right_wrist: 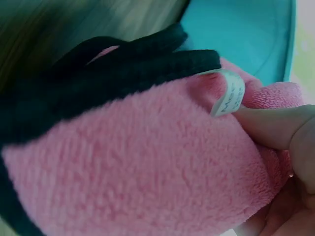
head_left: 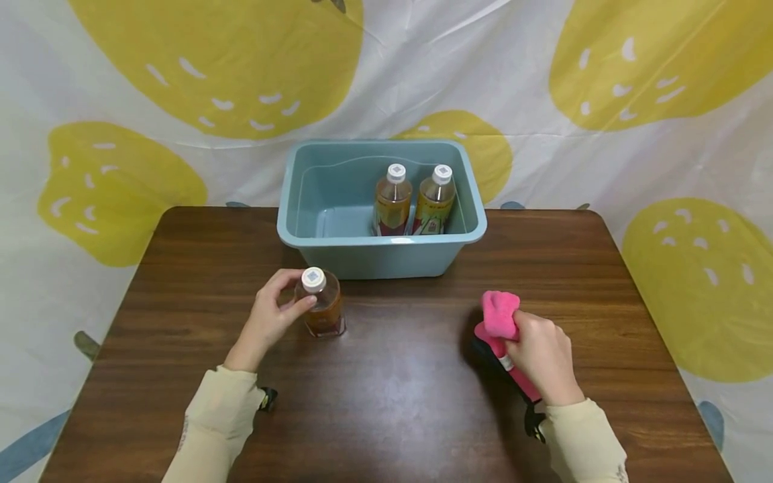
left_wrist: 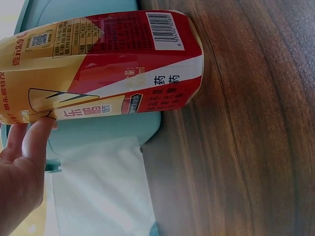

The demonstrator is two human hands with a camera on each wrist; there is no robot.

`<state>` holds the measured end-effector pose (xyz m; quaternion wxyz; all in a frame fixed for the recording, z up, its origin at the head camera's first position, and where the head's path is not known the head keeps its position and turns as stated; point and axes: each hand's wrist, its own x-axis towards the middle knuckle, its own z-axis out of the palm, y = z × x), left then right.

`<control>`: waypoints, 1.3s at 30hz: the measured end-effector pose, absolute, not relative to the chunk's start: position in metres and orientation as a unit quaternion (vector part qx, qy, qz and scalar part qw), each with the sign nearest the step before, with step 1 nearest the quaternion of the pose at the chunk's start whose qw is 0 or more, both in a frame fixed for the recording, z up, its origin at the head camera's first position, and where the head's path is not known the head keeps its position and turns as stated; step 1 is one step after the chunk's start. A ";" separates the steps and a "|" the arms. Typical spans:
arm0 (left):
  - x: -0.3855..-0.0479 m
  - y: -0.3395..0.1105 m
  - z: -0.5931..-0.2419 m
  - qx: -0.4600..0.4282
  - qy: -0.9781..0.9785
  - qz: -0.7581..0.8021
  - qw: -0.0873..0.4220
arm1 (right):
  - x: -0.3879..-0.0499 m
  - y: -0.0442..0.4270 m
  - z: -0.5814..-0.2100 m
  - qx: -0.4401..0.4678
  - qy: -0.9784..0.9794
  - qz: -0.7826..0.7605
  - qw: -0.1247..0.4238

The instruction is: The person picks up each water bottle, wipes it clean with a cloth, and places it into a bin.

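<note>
My left hand (head_left: 268, 318) holds a drink bottle (head_left: 326, 308) near its white cap, thumb on one side and fingers on the other. The bottle stands upright in front of the basin. In the left wrist view its red and yellow label (left_wrist: 113, 69) with a barcode shows large, and fingertips (left_wrist: 39, 137) touch its side. On the right, my right hand (head_left: 540, 352) grips a pink cloth (head_left: 500, 314) with dark edging and a small white tag. The cloth is bunched at the top and hangs down beside the hand; the right wrist view shows its fluffy surface (right_wrist: 147, 162).
A blue-green plastic basin (head_left: 380, 258) stands at the table's back edge. Inside, on its right side, two capped bottles stand upright, a left one (head_left: 394, 201) and a right one (head_left: 435, 201). The brown wooden table (head_left: 392, 402) meets a lemon-patterned curtain (head_left: 241, 168) behind.
</note>
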<state>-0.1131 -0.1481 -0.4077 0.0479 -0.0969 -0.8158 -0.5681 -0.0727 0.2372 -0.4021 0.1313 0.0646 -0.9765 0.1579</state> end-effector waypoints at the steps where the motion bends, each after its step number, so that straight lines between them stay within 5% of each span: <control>1: -0.115 -0.149 -0.411 -0.096 -0.815 -0.569 0.047 | -0.073 0.240 -0.403 0.060 -0.978 0.154 0.125; 16: -0.118 -0.151 -0.421 -0.095 -0.812 -0.574 0.046 | -0.085 0.237 -0.454 0.069 -0.990 0.110 0.048; 39: -0.117 -0.151 -0.420 -0.099 -0.810 -0.577 0.046 | -0.108 0.243 -0.448 -0.008 -0.986 0.098 -0.134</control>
